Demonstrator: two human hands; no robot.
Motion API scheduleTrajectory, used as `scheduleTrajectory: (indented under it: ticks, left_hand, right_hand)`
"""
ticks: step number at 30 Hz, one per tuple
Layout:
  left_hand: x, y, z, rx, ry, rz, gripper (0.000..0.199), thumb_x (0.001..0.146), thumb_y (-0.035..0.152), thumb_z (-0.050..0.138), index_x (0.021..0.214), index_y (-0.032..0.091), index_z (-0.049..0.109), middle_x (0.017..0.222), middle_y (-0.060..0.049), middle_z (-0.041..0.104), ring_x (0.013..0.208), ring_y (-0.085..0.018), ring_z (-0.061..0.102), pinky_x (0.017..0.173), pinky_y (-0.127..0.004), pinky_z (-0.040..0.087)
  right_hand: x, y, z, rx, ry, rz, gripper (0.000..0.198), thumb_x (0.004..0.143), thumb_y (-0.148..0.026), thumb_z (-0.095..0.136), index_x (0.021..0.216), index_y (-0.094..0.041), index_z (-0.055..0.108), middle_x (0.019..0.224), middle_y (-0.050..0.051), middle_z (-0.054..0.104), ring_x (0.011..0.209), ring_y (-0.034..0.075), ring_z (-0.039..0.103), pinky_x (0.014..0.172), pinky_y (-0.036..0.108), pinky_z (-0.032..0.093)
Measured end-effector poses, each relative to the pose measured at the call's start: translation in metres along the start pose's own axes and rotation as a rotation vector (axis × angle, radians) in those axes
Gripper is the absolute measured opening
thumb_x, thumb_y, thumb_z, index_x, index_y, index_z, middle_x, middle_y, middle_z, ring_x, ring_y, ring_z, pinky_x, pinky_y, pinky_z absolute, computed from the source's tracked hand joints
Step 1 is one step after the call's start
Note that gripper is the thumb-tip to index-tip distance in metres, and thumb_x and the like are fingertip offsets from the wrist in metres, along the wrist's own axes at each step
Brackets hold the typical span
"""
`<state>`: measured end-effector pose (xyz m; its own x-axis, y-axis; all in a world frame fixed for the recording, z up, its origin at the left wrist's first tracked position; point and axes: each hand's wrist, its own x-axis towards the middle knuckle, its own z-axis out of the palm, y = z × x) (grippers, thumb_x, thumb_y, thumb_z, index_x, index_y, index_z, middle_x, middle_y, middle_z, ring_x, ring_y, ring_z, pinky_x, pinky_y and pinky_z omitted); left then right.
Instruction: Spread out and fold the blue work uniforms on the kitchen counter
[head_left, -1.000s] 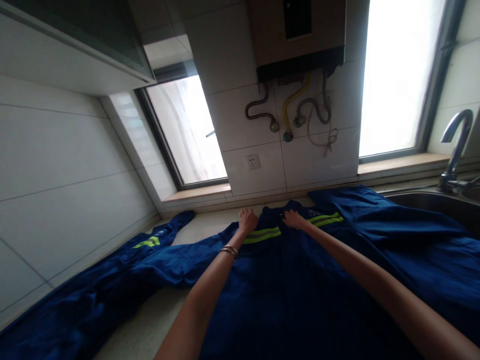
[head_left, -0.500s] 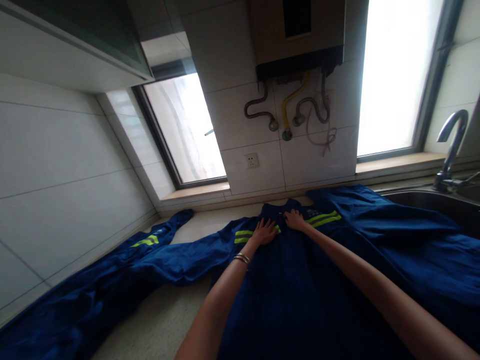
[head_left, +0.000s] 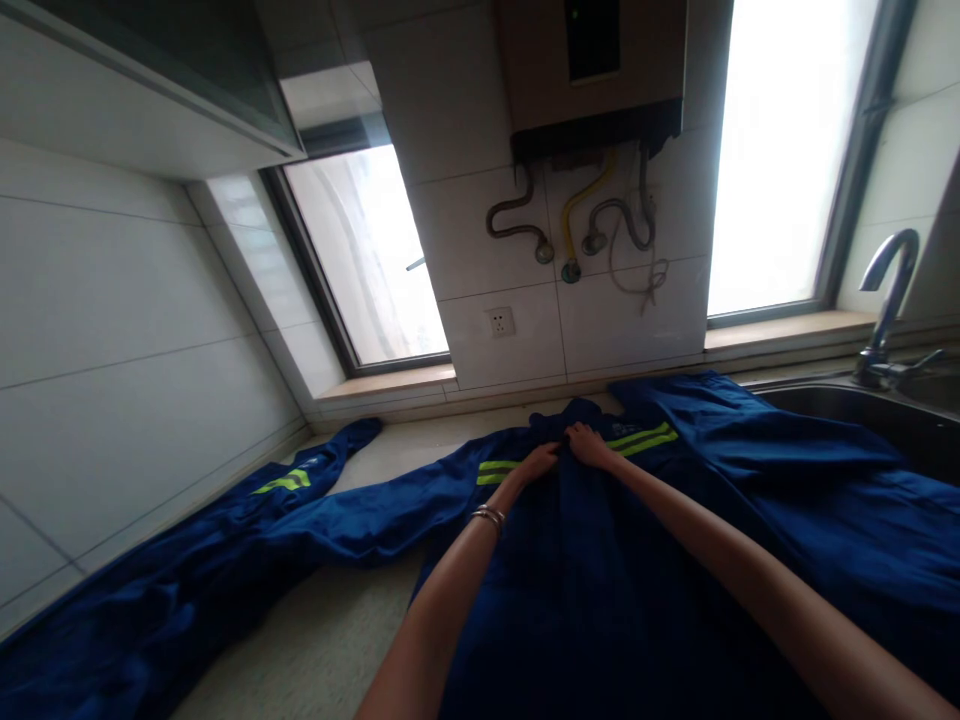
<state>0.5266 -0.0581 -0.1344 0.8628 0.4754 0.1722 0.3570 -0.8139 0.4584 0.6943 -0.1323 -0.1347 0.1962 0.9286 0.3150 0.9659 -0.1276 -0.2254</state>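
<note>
A dark blue work jacket (head_left: 540, 600) with yellow-green and grey reflective stripes lies spread on the countertop, its collar towards the wall. My left hand (head_left: 540, 461), with bracelets at the wrist, has its fingers closed on the front edge of the jacket just below the collar. Right beside it, my right hand (head_left: 588, 445) grips the other side of the front opening, fingers curled in. Both fingertips are partly hidden in the cloth. One sleeve reaches left across the counter.
Another blue garment (head_left: 90, 620) with a reflective stripe lies along the left wall. More blue cloth (head_left: 810, 490) covers the right side, next to the sink (head_left: 832, 408) and its faucet (head_left: 892, 300). A water heater (head_left: 596, 75) with hoses hangs above a wall socket (head_left: 500, 321).
My left hand, spread flat on the chest stripe before, has moved right to the front edge and closed its fingers. My right hand stays near the collar, which has shifted slightly.
</note>
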Motion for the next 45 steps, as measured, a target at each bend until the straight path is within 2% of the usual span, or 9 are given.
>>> scheduleTrajectory:
  ticks: [5,9,13,20,29,32,36,41,45]
  left_hand:
    - [-0.030,-0.027,-0.043,0.228,0.149,-0.255,0.048,0.086,0.017,0.039,0.132,0.020,0.050,0.139,-0.006,0.046,0.131,-0.023,0.036,0.112,-0.041,0.024]
    - [-0.085,-0.073,-0.082,0.305,-0.023,-0.428,0.055,0.088,0.052,0.041,0.138,0.030,0.042,0.152,-0.005,0.023,0.139,-0.041,0.007,0.104,-0.068,0.009]
    - [-0.128,-0.112,-0.100,0.335,-0.134,-0.565,0.058,0.090,0.062,0.020,0.144,0.042,0.020,0.155,0.002,0.006,0.138,-0.044,0.003,0.097,-0.074,0.006]
    - [-0.198,-0.165,-0.127,0.443,0.051,-0.800,0.056,0.093,0.053,0.013,0.145,0.036,0.024,0.154,-0.005,0.016,0.137,-0.042,0.013,0.098,-0.073,0.012]
    - [-0.340,-0.214,-0.206,0.831,0.080,-1.099,0.058,0.087,0.048,0.033,0.137,0.023,0.045,0.151,-0.013,0.024,0.138,-0.042,0.011,0.100,-0.069,0.007]
    - [-0.353,-0.210,-0.224,0.891,0.057,-1.139,0.054,0.082,0.041,0.042,0.132,0.025,0.051,0.148,-0.011,0.032,0.135,-0.045,0.019,0.099,-0.071,0.007]
    - [-0.309,-0.174,-0.220,1.045,-0.047,-1.134,0.057,0.075,0.026,0.049,0.130,0.009,0.053,0.145,-0.023,0.031,0.133,-0.049,0.019,0.099,-0.070,0.002]
    - [-0.224,-0.092,-0.162,0.858,-0.026,-0.753,0.060,0.085,0.037,0.039,0.138,0.008,0.041,0.151,-0.019,0.020,0.137,-0.041,0.017,0.105,-0.060,0.016]
    - [-0.196,-0.040,-0.099,0.672,0.003,-0.476,0.070,0.089,0.056,0.029,0.145,0.014,0.030,0.153,-0.014,0.016,0.139,-0.040,0.010,0.107,-0.058,0.014]
  right_hand:
    - [-0.012,-0.004,0.014,-0.023,0.003,0.006,0.036,0.095,-0.023,0.031,0.123,-0.016,0.054,0.121,0.014,0.052,0.107,0.023,0.049,0.087,0.034,0.039]
    - [-0.006,0.000,0.015,-0.029,-0.013,-0.009,0.039,0.097,-0.028,0.029,0.119,-0.015,0.057,0.123,0.014,0.051,0.103,0.021,0.051,0.085,0.032,0.039]
    - [-0.001,0.003,0.016,-0.048,-0.029,-0.018,0.041,0.097,-0.031,0.028,0.120,-0.013,0.057,0.126,0.014,0.049,0.102,0.020,0.053,0.086,0.031,0.039]
    - [-0.002,0.005,0.012,-0.084,-0.044,-0.016,0.043,0.096,-0.028,0.028,0.127,-0.013,0.053,0.128,0.015,0.048,0.102,0.020,0.055,0.085,0.032,0.039]
    - [-0.012,-0.003,-0.003,-0.155,-0.066,-0.028,0.039,0.093,-0.023,0.033,0.125,-0.017,0.056,0.125,0.015,0.053,0.100,0.022,0.056,0.088,0.036,0.038]
    - [-0.015,-0.011,-0.008,-0.179,-0.058,0.000,0.039,0.093,-0.022,0.031,0.120,-0.014,0.058,0.123,0.016,0.054,0.099,0.023,0.056,0.090,0.038,0.038]
    - [-0.018,-0.032,-0.015,-0.219,-0.038,0.045,0.039,0.092,-0.017,0.030,0.119,-0.010,0.058,0.121,0.021,0.055,0.114,0.029,0.048,0.101,0.049,0.025]
    - [-0.036,-0.051,-0.031,-0.254,-0.071,0.208,0.050,0.089,-0.032,0.041,0.132,-0.006,0.047,0.135,0.031,0.039,0.123,0.050,0.032,0.089,0.075,0.012]
    - [-0.070,-0.030,-0.047,-0.256,-0.165,0.320,0.070,0.083,-0.061,0.044,0.138,-0.020,0.042,0.144,0.028,0.026,0.123,0.060,0.022,0.076,0.083,0.005]
